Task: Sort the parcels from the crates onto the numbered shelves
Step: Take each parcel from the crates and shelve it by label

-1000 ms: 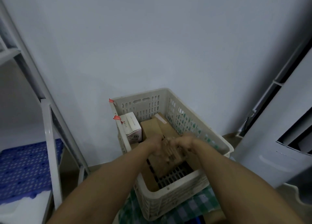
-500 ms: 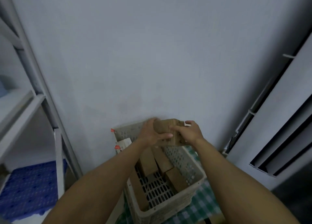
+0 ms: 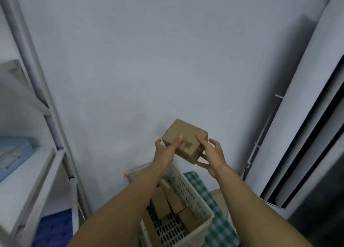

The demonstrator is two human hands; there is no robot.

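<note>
A small brown cardboard parcel [image 3: 185, 138] with a barcode label is held up in front of the grey wall, well above the crate. My left hand [image 3: 165, 150] grips its left side, thumb on the top face. My right hand [image 3: 212, 155] holds its right end, thumb on top and fingers underneath. Below, the cream perforated crate [image 3: 193, 196] holds several more brown parcels [image 3: 160, 204]. A white metal shelf unit [image 3: 28, 172] stands at the left.
A light blue flat item [image 3: 13, 153] lies on the left shelf. Blue plastic flooring [image 3: 54, 228] shows under the shelves. The crate sits on a green checked cloth [image 3: 214, 209]. A white louvred unit [image 3: 305, 135] fills the right side.
Both hands lifted the parcel out of the crate and raised it higher against the wall. The view tilted up, so the crate now sits lower in frame.
</note>
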